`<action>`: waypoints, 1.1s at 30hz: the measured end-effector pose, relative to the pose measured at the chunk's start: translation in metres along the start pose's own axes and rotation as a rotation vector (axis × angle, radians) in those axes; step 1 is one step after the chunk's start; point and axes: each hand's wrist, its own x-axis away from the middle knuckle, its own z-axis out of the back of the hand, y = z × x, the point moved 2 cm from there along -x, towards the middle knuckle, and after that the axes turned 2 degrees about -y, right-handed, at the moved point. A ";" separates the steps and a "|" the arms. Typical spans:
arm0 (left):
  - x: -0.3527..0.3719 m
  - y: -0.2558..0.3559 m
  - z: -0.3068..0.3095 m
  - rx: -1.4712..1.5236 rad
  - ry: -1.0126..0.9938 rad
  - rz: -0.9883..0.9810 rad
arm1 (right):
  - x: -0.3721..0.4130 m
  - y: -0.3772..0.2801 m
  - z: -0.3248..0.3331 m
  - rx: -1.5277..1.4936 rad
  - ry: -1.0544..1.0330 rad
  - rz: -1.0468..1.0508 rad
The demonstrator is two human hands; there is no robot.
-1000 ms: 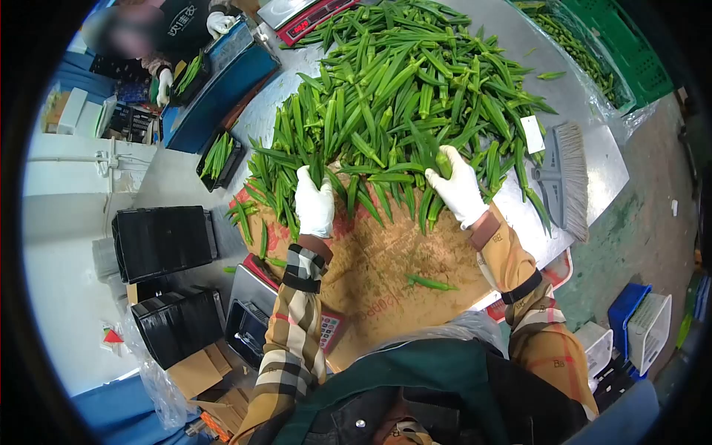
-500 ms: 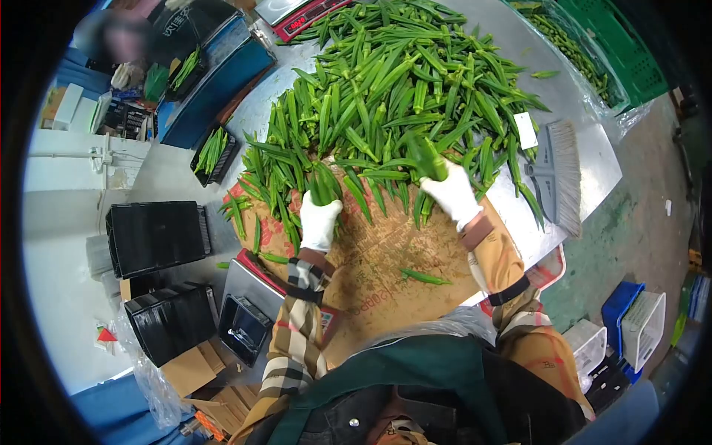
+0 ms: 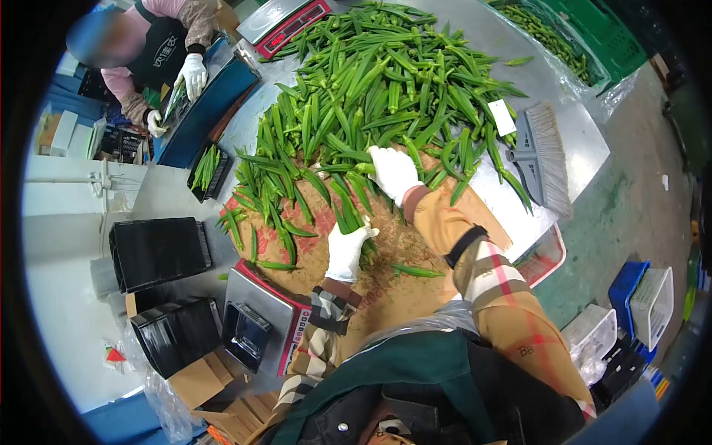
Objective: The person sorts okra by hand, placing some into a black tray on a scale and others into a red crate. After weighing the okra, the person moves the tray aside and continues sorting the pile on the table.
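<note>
1. Gripping a small bunch of long green okra pods [image 3: 350,216], the white-gloved left hand [image 3: 346,251] is closed round their lower ends, and the pods stick up and away from the person.
2. The right hand [image 3: 393,172], also white-gloved, lies farther out on the near edge of the big heap of loose green okra pods [image 3: 386,81]. Its fingers curl down among the pods, but I cannot tell whether they clamp one.
3. The 2 hands are apart. The left is nearer the body, and the tips of its bunch reach close to the right wrist.
4. Under both hands a flat brown cardboard sheet [image 3: 386,293] is spread on the grey metal desk [image 3: 486,33]. 1 stray green okra pod [image 3: 415,271] lies on it just right of the left hand.
5. Left of the left forearm stands a steel weighing scale with a red panel [image 3: 252,293], with an empty black plastic tray [image 3: 247,335] on it.
6. A grey hand brush [image 3: 540,152] lies on the desk right of the heap.
7. At the far left a co-worker's white-gloved hand [image 3: 194,73] is over a long blue box [image 3: 211,100].
</note>
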 end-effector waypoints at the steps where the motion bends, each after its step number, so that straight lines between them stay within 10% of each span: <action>1: 0.003 0.006 -0.001 -0.049 -0.010 -0.010 | 0.008 0.000 0.020 -0.122 -0.030 -0.054; 5: 0.018 0.029 0.007 -0.123 -0.035 -0.014 | 0.076 0.042 0.105 -0.773 -0.148 -0.135; 11: 0.056 0.022 -0.010 -0.731 -0.226 -0.246 | 0.244 0.136 0.215 -0.530 -0.793 -0.609; 15: 0.082 -0.018 -0.045 -1.142 -0.500 -0.644 | 0.272 0.188 0.194 -0.227 -0.470 -0.629; 19: 0.085 -0.055 -0.064 -1.566 -0.614 -0.619 | 0.213 0.188 0.159 0.065 0.092 -0.657; 23: 0.083 -0.047 -0.056 -1.193 -0.372 -0.492 | 0.186 0.217 0.115 0.312 0.033 -0.622; 25: 0.079 -0.024 -0.042 -0.391 -0.329 0.080 | 0.174 0.207 0.122 0.272 -0.026 -0.722; 27: 0.072 -0.001 -0.027 0.232 -0.510 0.379 | 0.174 0.197 0.129 0.017 0.013 -0.594; 29: 0.077 0.013 -0.017 0.370 -0.472 0.395 | 0.176 0.163 0.125 -0.915 -0.139 -0.596; 33: 0.092 0.035 -0.016 0.490 -0.598 0.362 | 0.185 0.032 0.115 -1.411 -0.424 -0.634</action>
